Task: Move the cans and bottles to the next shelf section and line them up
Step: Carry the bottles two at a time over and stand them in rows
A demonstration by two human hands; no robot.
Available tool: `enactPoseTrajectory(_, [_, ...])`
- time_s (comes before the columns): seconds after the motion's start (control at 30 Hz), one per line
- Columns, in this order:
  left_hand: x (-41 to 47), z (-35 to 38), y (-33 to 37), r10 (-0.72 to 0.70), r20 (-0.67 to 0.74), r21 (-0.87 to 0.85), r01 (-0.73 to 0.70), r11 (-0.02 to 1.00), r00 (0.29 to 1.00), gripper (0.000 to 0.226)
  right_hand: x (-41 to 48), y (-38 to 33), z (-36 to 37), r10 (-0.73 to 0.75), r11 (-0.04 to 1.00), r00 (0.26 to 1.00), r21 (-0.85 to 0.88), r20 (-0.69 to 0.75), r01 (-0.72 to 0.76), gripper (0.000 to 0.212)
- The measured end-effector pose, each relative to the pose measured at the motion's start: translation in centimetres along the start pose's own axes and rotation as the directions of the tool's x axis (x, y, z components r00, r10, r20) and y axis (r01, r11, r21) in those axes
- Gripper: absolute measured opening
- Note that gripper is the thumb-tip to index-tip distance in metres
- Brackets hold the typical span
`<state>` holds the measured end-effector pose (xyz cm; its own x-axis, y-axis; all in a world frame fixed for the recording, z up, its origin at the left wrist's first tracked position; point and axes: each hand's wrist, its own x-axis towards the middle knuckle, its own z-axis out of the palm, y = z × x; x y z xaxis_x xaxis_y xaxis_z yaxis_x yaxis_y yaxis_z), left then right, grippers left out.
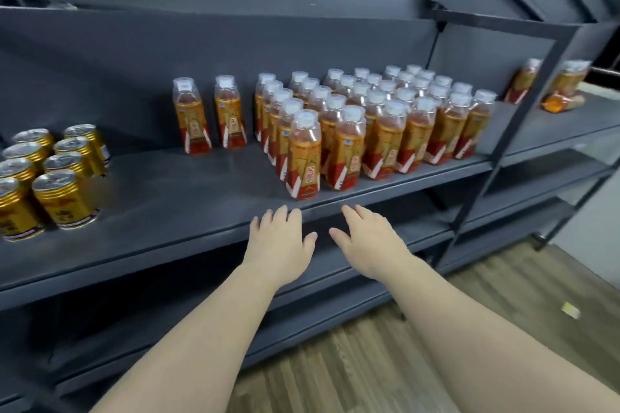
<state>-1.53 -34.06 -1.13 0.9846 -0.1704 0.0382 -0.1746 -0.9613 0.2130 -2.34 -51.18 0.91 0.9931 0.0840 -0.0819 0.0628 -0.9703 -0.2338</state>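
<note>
We hover left hand (280, 240) and right hand (367, 241) at the shelf (167, 198) near edge, fingers loosely spread and empty, probably to grab the 2 near bottles (303, 157) (cans (67, 198) sit left).

A single wide-angle view, worn on the person's head, looks forward and down at the dark grey metal shelf (167, 198) from close in front, turned slightly rightward. The left hand (280, 241) and right hand (367, 238) hang just before its front edge, with wood-patterned floor (335, 362) below.
</note>
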Motion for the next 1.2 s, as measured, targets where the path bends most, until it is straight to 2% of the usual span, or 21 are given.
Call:
enactPoseTrajectory(0.27, [3.1,1.5,10.8,0.182,0.016,0.023,-0.183,0.983,0.983,0.057,-2.8,10.8,-2.4,0.193,0.981,0.979,0.048,-0.071,-0.19,0.064])
enactPoseTrajectory(0.53, [7.1,4.0,23.4,0.309,0.021,0.05,-0.31,0.95,0.951,0.053,-4.8,24.2,-5.8,0.311,0.951,0.937,0.056,-0.161,-0.306,0.058])
enactPoseTrajectory(0.9, [10.5,8.2,40.0,0.478,0.051,0.048,-0.48,0.876,0.877,0.047,-8.8,40.0,-8.5,0.508,0.861,0.847,0.095,-0.158,-0.499,0.056])
enactPoseTrajectory(1.03, [12.5,9.5,44.8,0.549,0.06,0.039,-0.551,0.834,0.834,0.052,-8.3,44.1,-8.9,0.55,0.835,0.822,0.109,-0.145,-0.539,0.057])
enactPoseTrajectory(1.2, [17.7,11.6,49.7,0.591,0.045,0.032,-0.593,0.805,0.805,0.043,-6.0,49.2,-10.1,0.602,0.798,0.786,0.114,-0.137,-0.592,0.061])
